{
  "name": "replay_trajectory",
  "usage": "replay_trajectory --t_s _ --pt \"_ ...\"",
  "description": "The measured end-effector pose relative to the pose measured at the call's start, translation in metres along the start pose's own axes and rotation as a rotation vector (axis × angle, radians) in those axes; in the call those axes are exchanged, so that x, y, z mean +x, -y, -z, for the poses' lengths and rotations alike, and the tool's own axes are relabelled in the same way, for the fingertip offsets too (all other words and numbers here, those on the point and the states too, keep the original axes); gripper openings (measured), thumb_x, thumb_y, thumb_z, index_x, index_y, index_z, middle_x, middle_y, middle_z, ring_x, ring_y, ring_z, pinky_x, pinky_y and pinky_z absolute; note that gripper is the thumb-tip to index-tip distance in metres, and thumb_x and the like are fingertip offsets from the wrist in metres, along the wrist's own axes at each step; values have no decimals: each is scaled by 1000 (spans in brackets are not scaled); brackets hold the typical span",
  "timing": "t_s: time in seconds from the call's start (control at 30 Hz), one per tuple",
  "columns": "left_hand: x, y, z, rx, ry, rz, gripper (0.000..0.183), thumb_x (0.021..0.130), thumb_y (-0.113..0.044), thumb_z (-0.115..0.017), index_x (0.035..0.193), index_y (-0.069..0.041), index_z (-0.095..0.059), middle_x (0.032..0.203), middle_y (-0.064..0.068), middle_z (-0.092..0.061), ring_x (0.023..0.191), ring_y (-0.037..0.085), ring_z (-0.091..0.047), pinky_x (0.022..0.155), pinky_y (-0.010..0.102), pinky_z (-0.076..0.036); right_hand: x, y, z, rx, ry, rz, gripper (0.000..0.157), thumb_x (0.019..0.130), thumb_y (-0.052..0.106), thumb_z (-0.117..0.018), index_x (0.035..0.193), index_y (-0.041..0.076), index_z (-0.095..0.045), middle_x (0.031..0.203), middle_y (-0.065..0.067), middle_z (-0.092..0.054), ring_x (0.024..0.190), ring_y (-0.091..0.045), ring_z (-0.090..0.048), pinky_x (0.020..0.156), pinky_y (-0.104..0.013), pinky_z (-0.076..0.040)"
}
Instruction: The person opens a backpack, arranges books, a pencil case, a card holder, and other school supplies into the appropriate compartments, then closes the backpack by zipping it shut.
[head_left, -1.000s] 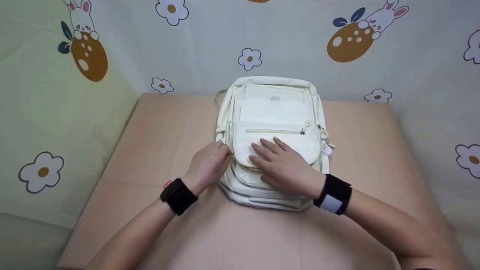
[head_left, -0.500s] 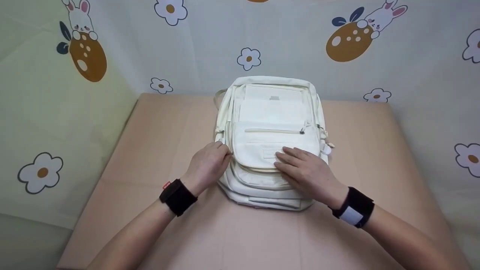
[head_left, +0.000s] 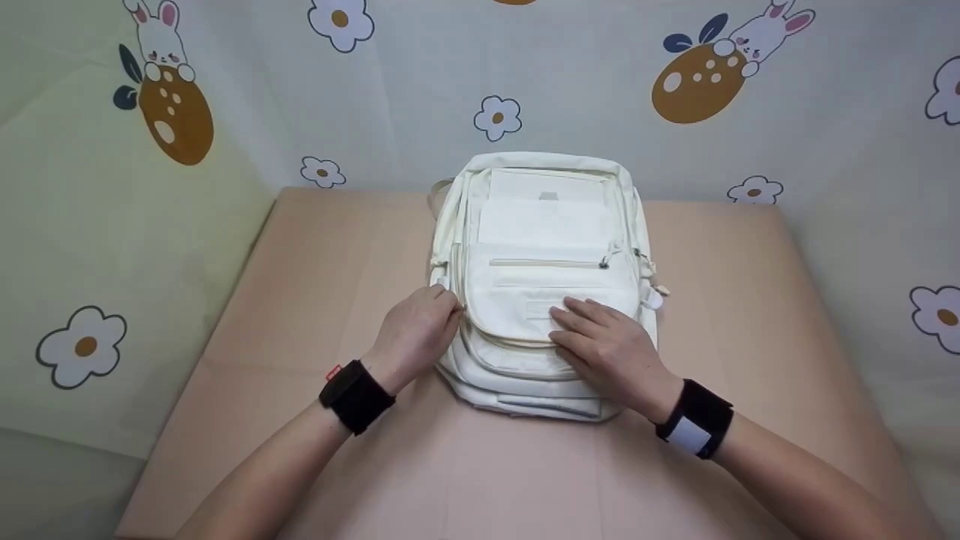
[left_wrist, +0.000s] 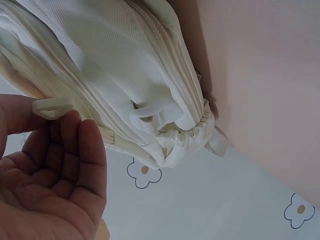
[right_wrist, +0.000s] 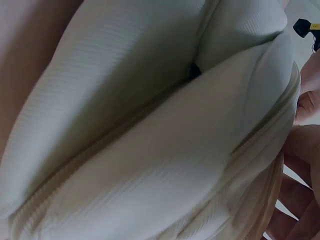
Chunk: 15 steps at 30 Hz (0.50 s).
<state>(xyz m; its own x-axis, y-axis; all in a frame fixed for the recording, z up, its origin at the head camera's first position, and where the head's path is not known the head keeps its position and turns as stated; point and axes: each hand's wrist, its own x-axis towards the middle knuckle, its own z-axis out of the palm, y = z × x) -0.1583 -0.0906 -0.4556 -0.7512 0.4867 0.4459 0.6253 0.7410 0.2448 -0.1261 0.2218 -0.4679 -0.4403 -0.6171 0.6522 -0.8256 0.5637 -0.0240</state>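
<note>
A cream-white backpack (head_left: pixel 551 221) lies on the table with its front up and its top away from me. At its left side my left hand (head_left: pixel 416 330) pinches a cream loop-shaped zipper pull (left_wrist: pixel 53 106) between thumb and index finger; the other fingers are bent behind it. My right hand (head_left: pixel 615 349) rests with fairly straight fingers on the lower right of the front pocket (head_left: pixel 499 300). That pocket's curved bottom edge stands slightly away from the layer below. Cream fabric and zipper seams (right_wrist: pixel 110 135) fill most of the right wrist view.
The pink-beige table (head_left: pixel 337 247) surrounds the bag. A patterned cloth (head_left: pixel 420 90) with flowers and rabbits hangs behind and at both sides. A short zipper (head_left: pixel 547 262) crosses the front pocket, and a side strap buckle (left_wrist: pixel 157 112) hangs at the bag's side.
My right hand has slid right and toward me across the front pocket, uncovering a stitched patch. My left hand stays almost in place on the zipper pull.
</note>
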Motion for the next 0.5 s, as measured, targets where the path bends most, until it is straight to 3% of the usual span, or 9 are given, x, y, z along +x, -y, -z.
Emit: replay_trajectory --t_s 0.2,0.5 --pt "-4 -7 1 9 2 -21 8 94 -5 -69 87 -9 -65 82 5 -60 71 23 -58 58 37 -49 0 2 -4 9 -34 -5 11 88 7 -77 99 7 -78 124 -13 -71 119 -36 -65 99 -53 -51" --pt "-12 -22 0 -6 -2 -52 14 94 -4 -66 83 -11 -62 78 3 -57 67 20 -55 55 35 -47 0 3 -3 23 -19 -38 10 87 7 -78 97 8 -79 123 -13 -72 119 -36 -65 99 -54 -50"
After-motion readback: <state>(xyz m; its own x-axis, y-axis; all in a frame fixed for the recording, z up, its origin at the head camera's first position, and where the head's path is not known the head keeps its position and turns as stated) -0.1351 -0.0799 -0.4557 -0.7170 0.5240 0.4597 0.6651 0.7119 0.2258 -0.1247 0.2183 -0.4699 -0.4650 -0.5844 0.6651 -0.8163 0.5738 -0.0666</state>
